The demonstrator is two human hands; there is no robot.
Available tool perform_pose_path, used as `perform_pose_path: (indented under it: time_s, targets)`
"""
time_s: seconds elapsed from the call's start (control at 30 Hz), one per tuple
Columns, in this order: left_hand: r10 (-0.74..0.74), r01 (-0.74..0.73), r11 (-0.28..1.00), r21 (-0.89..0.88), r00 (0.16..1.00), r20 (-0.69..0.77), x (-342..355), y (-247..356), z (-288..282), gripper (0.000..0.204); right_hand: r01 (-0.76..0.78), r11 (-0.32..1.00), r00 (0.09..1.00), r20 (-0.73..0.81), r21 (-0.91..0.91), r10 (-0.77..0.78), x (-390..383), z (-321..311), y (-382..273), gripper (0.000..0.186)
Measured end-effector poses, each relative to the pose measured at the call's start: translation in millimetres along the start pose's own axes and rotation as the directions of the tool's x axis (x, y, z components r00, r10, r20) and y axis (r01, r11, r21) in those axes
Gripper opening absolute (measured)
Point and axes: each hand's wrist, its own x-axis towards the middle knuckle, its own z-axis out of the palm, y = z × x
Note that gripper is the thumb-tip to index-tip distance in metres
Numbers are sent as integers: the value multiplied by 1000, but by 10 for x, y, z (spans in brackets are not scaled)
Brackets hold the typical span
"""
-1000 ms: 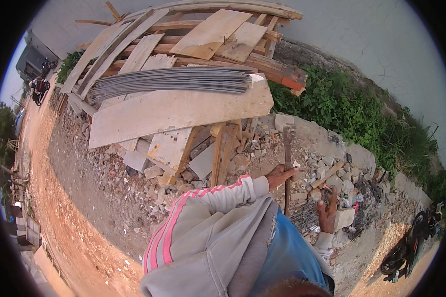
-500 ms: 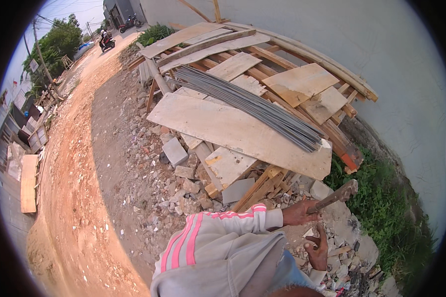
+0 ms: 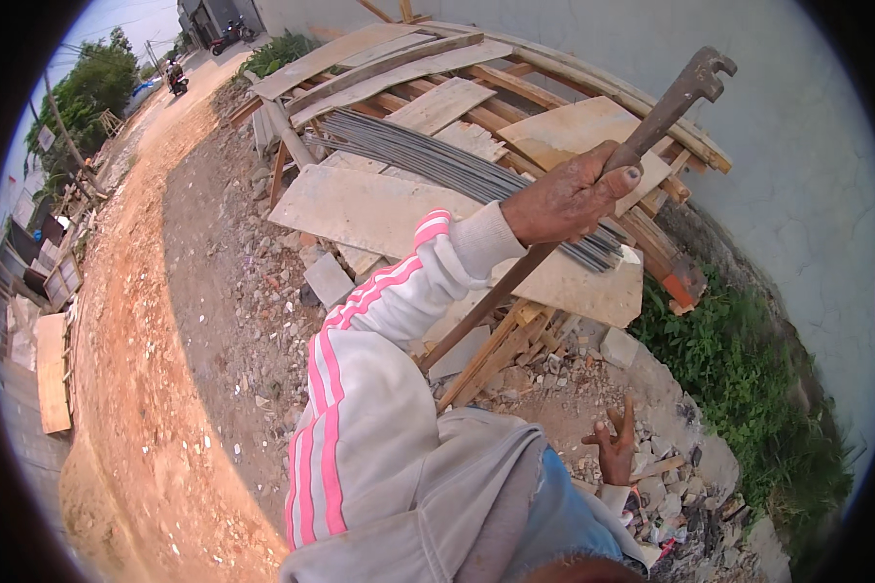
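now higher, left hand (image 3: 569,199) with bar (image 3: 678,102)

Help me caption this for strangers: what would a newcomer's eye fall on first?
Probably the long, dark brown metal bar, held slantwise in the left hand, its notched, hooked end at upper right. Next, the bundle of thin grey metal rods lying across pale, flat wooden boards in the upper middle. The pink-striped light grey sleeve, just left of centre, also stands out.

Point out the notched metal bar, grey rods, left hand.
Notched metal bar (image 3: 666,114), head view: upper shaft.
Grey rods (image 3: 428,162), head view: middle of bundle.
Left hand (image 3: 566,199), head view: back of hand.
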Motion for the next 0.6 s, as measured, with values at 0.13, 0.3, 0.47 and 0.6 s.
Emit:
perform_pose_path:
  time_s: [0.13, 0.3, 0.47, 0.6]
  targets:
    - [3, -2, 1000, 4, 990, -143, 214, -112, -176, 48, 134, 983, 991, -12, -127, -136, 59, -96, 302, 91]
    - [87, -13, 964, 267, 960, -268, 468, 35, -790, 46, 284, 895, 955, 18, -345, -296, 182, -259, 734, 84]
    - [203, 136, 614, 777, 925, -322, 505, -467, -1204, 41, -132, 980, 989, 44, -148, 140, 49, -164, 275, 80]
    - [35, 48, 493, 869, 997, -75, 111, -1235, -1265, 44, 187, 946, 981, 4, -263, -193, 177, -124, 683, 74]
